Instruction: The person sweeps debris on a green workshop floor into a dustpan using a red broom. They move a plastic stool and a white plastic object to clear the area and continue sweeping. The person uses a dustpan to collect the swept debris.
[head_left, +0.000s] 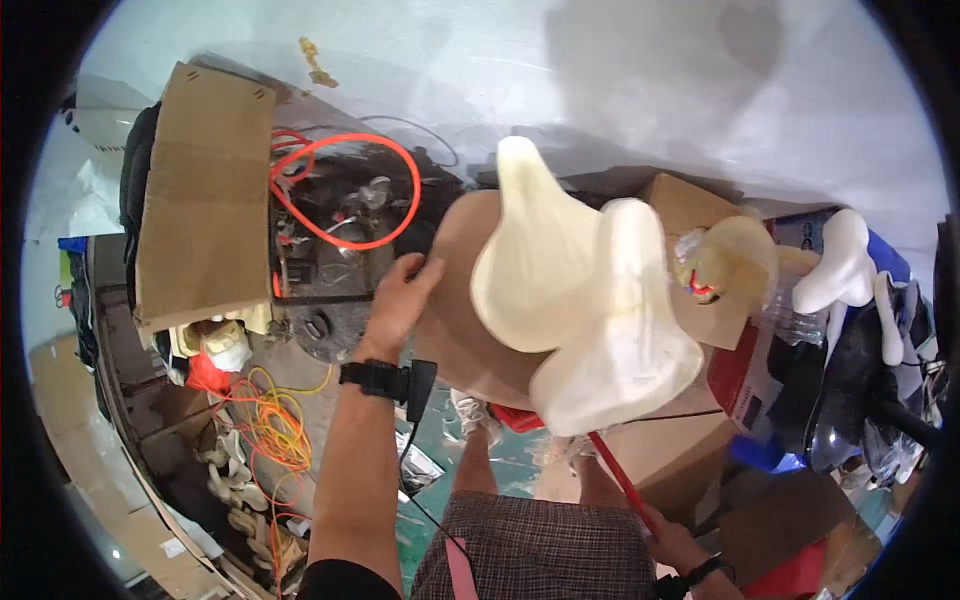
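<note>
Two cream-coloured foam bicycle saddle pads lie on a round brown board (455, 330). The rear saddle pad (530, 250) points its nose to the far side, and the nearer saddle pad (620, 345) partly overlaps it. My left hand (398, 300) is at the board's left rim, its fingers bent over the edge. Low on the right, my right hand (678, 545) is closed around a long red rod (625, 480). The rod slants up to the left, and its far end is hidden beneath the nearer pad.
An orange-red hose loop (418, 190) lies over cluttered tools behind my left hand. A cardboard sheet (205, 200) stands at far left. Tangled orange and yellow cord (275, 430) is below it. On the right are a plastic-lined container (735, 265) and more white saddle pads (840, 260).
</note>
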